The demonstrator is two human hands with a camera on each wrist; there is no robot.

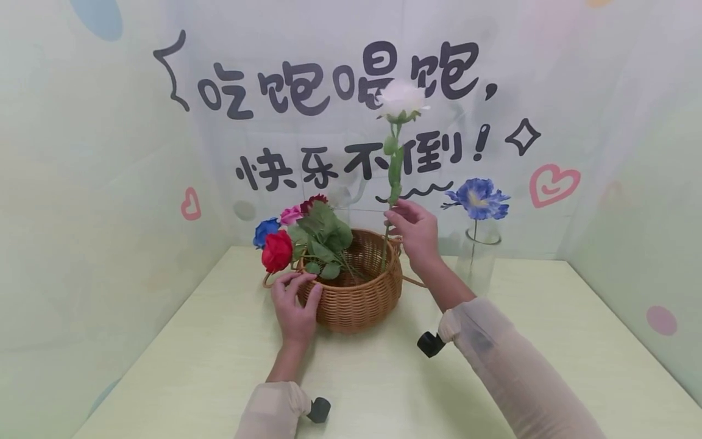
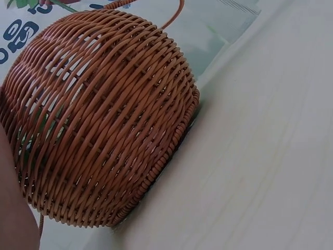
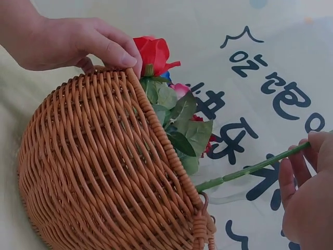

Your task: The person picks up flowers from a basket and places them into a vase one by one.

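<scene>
A round wicker basket (image 1: 356,308) stands on the table. My left hand (image 1: 296,308) grips its left side at the rim, thumb toward the front, as the right wrist view also shows. My right hand (image 1: 419,235) pinches the green stem (image 3: 250,171) of a white artificial flower (image 1: 403,100), which stands upright with its lower stem inside the basket's right side. Several flowers lean out over the left rim: a red rose (image 1: 276,251), a blue one (image 1: 266,233), a pink one (image 1: 291,214) and a dark red one (image 1: 314,203), with green leaves (image 1: 323,235).
To the right stands a clear glass vase (image 1: 479,262) holding a blue flower (image 1: 478,199). A basket handle (image 1: 414,281) sticks out at the right, close to my right forearm. Behind the pale table (image 1: 373,390) hangs a printed backdrop (image 1: 340,36) with large writing.
</scene>
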